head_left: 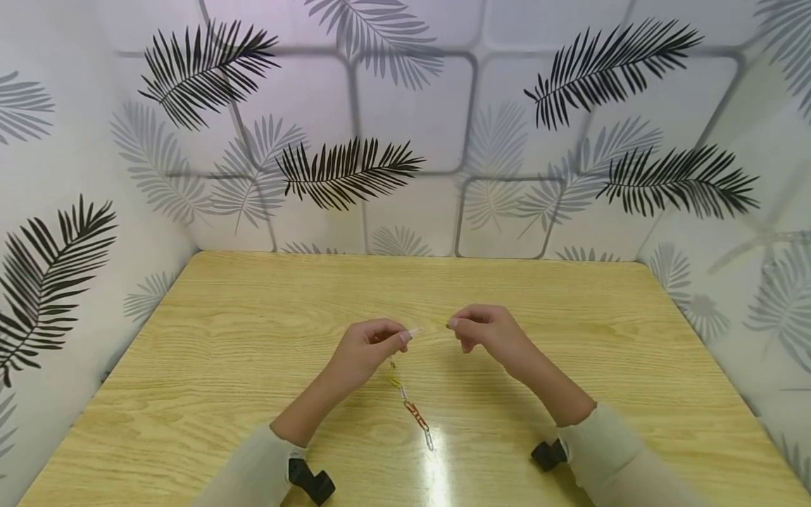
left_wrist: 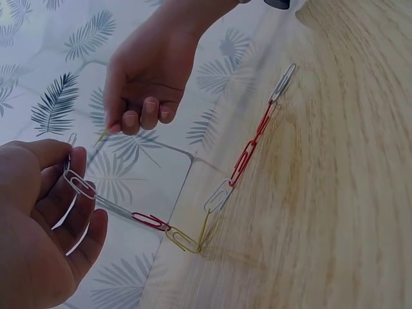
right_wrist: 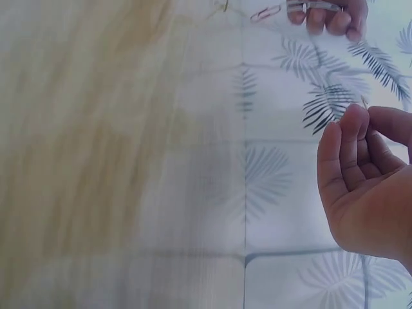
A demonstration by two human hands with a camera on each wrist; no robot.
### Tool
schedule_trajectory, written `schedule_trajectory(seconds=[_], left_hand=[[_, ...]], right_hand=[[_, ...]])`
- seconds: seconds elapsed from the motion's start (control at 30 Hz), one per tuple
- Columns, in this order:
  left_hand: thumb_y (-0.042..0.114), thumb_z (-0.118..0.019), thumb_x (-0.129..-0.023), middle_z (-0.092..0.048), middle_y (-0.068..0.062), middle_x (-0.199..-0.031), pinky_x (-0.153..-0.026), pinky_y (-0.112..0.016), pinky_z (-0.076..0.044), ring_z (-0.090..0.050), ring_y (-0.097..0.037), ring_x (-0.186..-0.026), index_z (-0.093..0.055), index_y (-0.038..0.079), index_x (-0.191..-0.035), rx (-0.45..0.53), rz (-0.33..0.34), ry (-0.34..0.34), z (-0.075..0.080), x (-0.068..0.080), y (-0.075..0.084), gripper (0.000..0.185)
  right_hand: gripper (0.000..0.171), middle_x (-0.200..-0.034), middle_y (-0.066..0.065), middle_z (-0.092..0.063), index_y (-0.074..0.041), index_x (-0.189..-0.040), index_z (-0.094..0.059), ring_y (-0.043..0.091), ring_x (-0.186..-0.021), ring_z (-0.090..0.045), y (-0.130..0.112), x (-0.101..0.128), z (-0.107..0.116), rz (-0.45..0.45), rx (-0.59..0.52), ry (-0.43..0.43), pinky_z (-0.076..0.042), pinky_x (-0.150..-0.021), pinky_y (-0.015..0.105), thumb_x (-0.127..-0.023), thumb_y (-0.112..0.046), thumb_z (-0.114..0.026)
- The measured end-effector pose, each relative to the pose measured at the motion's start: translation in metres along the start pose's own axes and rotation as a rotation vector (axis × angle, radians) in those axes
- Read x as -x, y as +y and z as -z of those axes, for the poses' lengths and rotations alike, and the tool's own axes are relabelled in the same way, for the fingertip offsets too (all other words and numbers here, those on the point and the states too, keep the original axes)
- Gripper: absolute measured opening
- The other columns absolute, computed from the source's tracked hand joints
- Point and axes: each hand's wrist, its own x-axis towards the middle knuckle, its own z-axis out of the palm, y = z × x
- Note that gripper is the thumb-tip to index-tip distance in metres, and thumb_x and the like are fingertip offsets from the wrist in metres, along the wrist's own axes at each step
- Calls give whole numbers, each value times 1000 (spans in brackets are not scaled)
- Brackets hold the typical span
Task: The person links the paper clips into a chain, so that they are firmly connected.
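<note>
We start at the paperclip chain (left_wrist: 222, 187): thin bent-wire links in silver, red and yellow, joined end to end. Its upper end is held above the surface; the lower links trail down and lie on the pale wood-grain surface (head_left: 570, 338), between the two forearms. Our left hand (head_left: 367, 352) pinches the top silver link between thumb and curled fingers. Our right hand (head_left: 491, 331), just beside it and not touching it, has its fingers curled, pinching a small thin yellowish piece (left_wrist: 103, 135) at the fingertips; we cannot tell what it is. Both sleeves are light-coloured fabric. White walls (head_left: 412, 105) printed with black and grey palm leaves enclose the surface on three sides.
</note>
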Motion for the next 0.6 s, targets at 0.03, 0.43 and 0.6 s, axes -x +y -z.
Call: schedule_trajectory(seconds=[0.03,0.43,0.6], left_hand=[[28,-63,-101,-69,-6,-94,-79,-40,-49,-59,-41,-93,-73,11,-106,-5,-1,-1,0,0,0,21],[27,-64,-100,-68,-6,-96,-82,-41,-51,-62,-42,-95,-73,7,-106,-19,-20,-27,-3,-1,-2,22],[27,-65,-100,-69,-6,-97,-84,-41,-52,-62,-43,-96,-74,8,-107,-18,-15,-29,-5,-1,-4,22]], right_hand=[[27,-77,8,-61,4,-105,-70,19,-67,-60,-2,1,-4,1,-17,0,-57,-74,35,-99,-23,-64],[24,-73,4,-57,-1,-95,-68,20,-66,-59,-15,6,-32,-29,-66,-50,-55,-73,37,-101,-23,-61],[22,-74,4,-56,-3,-92,-67,21,-65,-58,-19,9,-36,-40,-75,-53,-55,-73,38,-101,-22,-59]])
